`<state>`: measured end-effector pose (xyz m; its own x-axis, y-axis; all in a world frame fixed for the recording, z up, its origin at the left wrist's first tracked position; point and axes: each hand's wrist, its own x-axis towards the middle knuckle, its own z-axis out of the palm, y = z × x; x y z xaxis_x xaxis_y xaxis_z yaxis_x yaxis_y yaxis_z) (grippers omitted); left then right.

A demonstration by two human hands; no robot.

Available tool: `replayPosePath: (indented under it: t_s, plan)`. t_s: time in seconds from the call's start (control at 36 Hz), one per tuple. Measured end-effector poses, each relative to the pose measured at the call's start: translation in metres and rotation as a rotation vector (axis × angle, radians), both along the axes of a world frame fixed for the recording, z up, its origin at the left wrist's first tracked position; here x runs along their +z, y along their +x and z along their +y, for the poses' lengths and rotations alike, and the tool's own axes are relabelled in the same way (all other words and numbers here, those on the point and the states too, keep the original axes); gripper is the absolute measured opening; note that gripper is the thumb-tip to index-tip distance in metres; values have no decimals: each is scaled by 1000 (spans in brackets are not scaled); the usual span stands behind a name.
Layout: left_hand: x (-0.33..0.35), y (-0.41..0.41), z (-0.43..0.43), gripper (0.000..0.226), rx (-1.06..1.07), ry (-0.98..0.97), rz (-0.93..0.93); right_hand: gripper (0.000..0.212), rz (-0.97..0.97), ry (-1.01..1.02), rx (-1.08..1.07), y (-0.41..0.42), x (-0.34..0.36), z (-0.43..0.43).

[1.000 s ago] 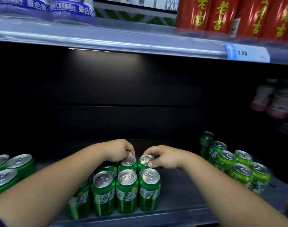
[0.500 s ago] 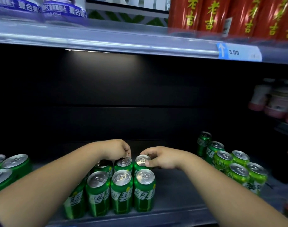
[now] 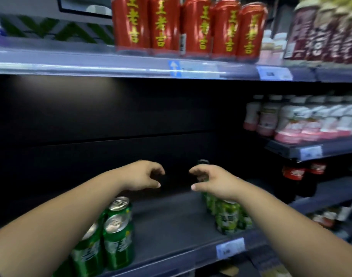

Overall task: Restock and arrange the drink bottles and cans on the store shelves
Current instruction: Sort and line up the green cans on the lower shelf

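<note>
Green can block (image 3: 119, 236) stands at the shelf (image 3: 171, 226) front, now let go; left hand (image 3: 139, 175) has lifted off it, hovers above and right of the block, fingers loosely curled, empty; right hand (image 3: 213, 181) further right of the block, also lifted, empty, loosely curled, over the second green cans (image 3: 227, 216); that cluster probably gets straightened next.

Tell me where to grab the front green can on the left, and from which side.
Grip the front green can probably round its upper wall, under the lid, from the right: it stands upright, bare shelf lies there, other cans crowd its left.
</note>
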<state>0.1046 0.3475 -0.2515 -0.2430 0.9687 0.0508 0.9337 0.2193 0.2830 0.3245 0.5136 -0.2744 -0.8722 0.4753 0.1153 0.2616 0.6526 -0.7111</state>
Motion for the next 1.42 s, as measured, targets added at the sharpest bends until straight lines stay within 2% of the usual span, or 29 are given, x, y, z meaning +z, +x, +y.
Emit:
replayPosePath:
  t_s: [0.11,0.28,0.53,0.67,0.78,0.83,0.97,1.06,1.14,1.25,1.36,1.42]
  plan:
    - [2,30,41,48,-49,38,9,48,4,124,-162,44,5,31]
    - [-7,50,88,51,-97,50,52,61,-67,158,-268,69,9,54]
    - [-8,30,147,59,-167,-12,139,64,-116,173,-381,43,-1,67]
    - [-9,15,174,51,-215,-16,90,70,-220,215,-415,19,-6,77]
    - [-20,1,196,60,-224,9,10,73,-277,219,-441,-3,-14,86]
    - [-27,-6,207,56,-237,9,-16,77,-290,221,-461,-13,-19,89]
    - [-45,-20,234,82,-246,-8,-50,89,-343,201,-493,-33,-28,98]
    - [-52,-23,245,90,-254,-34,-104,94,-350,167,-519,-39,-29,103]
    - [-62,-27,255,90,-252,-36,-184,91,-364,158,-533,-42,-30,104]
    - [-72,-31,261,79,-260,-12,-309,72,-393,172,-542,-45,-32,103]
    - [-72,-33,260,69,-267,10,-344,61,-345,160,-562,-46,-35,104]
    - [-71,-33,260,70,-265,13,-338,57,-314,153,-576,-45,-36,102]
